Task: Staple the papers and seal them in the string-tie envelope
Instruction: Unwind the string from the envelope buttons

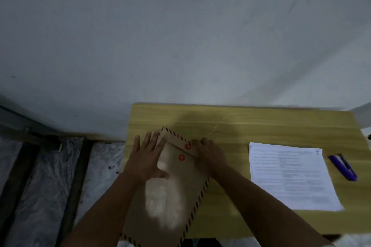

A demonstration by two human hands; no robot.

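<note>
Brown kraft envelope [170, 192] w/ striped edge, two red discs, flap down, lies at wood desk [261, 126] left edge. Left hand [146, 158] flat on it, fingers spread; right hand [210, 152] fingers curled at flap edge (grip unclear). Printed papers [291, 178] right, text blurred; purple stapler [343, 167] beside.

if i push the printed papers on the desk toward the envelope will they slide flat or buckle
The papers look thin and lie flat, so they would probably slide on the smooth desk. Pushed from one edge, they may buckle or fan apart, since no staple is discernible.
</note>
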